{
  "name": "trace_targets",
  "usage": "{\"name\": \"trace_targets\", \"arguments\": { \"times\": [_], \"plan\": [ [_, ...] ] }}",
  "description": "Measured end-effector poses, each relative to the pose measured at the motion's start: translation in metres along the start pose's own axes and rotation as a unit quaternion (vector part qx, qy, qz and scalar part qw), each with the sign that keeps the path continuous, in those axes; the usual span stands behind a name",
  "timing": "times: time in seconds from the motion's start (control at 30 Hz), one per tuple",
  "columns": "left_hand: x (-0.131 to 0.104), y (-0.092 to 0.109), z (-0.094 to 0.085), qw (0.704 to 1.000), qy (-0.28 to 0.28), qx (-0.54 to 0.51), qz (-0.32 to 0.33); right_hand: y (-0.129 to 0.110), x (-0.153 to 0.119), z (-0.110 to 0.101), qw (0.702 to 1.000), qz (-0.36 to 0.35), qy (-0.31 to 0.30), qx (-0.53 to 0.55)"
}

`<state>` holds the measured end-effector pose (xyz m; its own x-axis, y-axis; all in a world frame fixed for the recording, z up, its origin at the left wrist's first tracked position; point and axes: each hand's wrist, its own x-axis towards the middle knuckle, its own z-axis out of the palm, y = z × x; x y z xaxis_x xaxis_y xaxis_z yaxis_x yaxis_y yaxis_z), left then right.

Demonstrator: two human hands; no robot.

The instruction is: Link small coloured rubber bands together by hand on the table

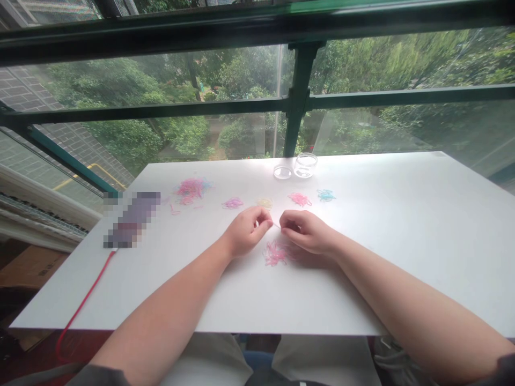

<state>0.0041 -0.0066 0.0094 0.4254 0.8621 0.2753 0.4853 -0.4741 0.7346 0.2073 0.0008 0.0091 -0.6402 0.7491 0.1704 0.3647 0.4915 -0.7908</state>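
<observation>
Between my two hands a thin pale pink rubber band (276, 225) is stretched. My left hand (248, 230) is closed in a pinch on one end, and my right hand (304, 230) pinches the other. Just below them lies a loose pile of pink rubber bands (276, 253). Beyond my fingers are small separate piles: purple bands (232, 203), pale yellow bands (265, 203), coral pink bands (300, 199) and blue-green bands (326, 195). A larger mixed heap of bands (192, 190) sits at the back left, with a few strays around it.
A clear round jar (306, 165) stands at the table's back edge, its clear lid (282, 172) beside it. On the left lies a pixelated phone-like object (134, 220) with a red cable (86, 300) running off the white table (402, 236). Green railing (300, 96) and glass rise behind.
</observation>
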Motion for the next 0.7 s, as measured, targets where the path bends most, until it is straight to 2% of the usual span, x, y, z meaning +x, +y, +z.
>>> {"name": "trace_targets", "arguments": {
  "times": [0.07, 0.1, 0.13, 0.27, 0.3, 0.37, 0.47, 0.5, 0.7],
  "plan": [
    [-0.0003, 0.0028, 0.0024, 0.998, -0.067, -0.008, 0.016, 0.0001, -0.0004, 0.0004, 1.000, -0.002, 0.007, -0.010],
    [-0.0002, 0.0035, 0.0030, 0.997, -0.072, -0.007, 0.019, 0.0002, -0.0006, 0.0006, 1.000, -0.004, 0.009, -0.016],
    [-0.0001, 0.0036, 0.0030, 0.998, -0.056, -0.004, 0.019, 0.0003, -0.0007, 0.0006, 1.000, -0.005, 0.010, -0.021],
    [0.0006, -0.0006, -0.0009, 0.996, 0.087, 0.008, -0.005, 0.0011, -0.0002, 0.0007, 0.999, -0.015, 0.006, -0.039],
    [0.0006, -0.0015, -0.0019, 0.995, 0.102, 0.008, -0.011, 0.0014, 0.0001, 0.0009, 0.999, -0.014, 0.005, -0.041],
    [0.0001, -0.0018, -0.0024, 0.998, 0.067, 0.004, -0.008, 0.0020, 0.0004, 0.0012, 0.999, -0.011, 0.008, -0.039],
    [-0.0012, 0.0008, 0.0006, 0.998, -0.054, -0.006, 0.013, 0.0029, 0.0004, 0.0020, 0.999, -0.008, 0.020, -0.033],
    [-0.0017, 0.0017, 0.0021, 0.997, -0.078, -0.009, 0.017, 0.0033, 0.0003, 0.0022, 0.999, -0.007, 0.024, -0.032],
    [-0.0032, 0.0014, 0.0042, 0.997, -0.074, -0.007, -0.002, 0.0048, 0.0010, 0.0038, 0.999, -0.015, 0.030, -0.029]
  ]
}}
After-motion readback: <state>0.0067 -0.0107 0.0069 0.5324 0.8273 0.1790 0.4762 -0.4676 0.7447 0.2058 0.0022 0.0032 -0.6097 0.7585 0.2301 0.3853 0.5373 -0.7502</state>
